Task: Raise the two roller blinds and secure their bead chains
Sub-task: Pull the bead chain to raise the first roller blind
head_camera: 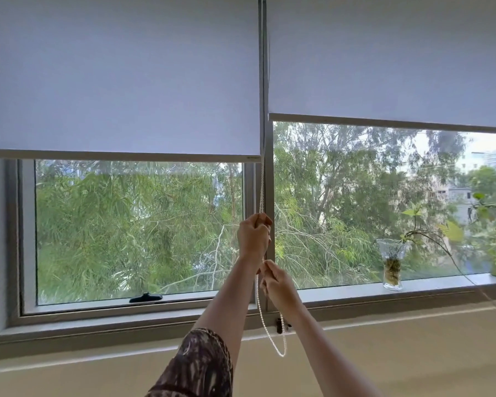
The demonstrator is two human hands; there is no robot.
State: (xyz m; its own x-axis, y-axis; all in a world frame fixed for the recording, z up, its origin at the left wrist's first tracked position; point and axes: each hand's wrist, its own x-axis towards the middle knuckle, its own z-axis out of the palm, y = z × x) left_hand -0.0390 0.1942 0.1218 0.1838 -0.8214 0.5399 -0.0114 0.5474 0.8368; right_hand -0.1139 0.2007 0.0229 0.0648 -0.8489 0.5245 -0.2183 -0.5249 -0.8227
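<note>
Soft daylight enters through the window glass (138, 230) in the middle of the frame, backlighting the two blinds (121, 75), which glow a dim bluish grey. No hard shadows or glare. Straight lines bow near the edges; foliage outside looks soft, slightly smeared.

A home: sill vase (392, 265) of cuttings, roller blinds (121, 81).

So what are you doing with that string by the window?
A person is pulling the bead chain that hangs between two roller blinds. The left hand grips it higher up and the right hand lower down. The left blind hangs lower than the right blind. The chain's loop dangles loose, not yet hooked.
</note>
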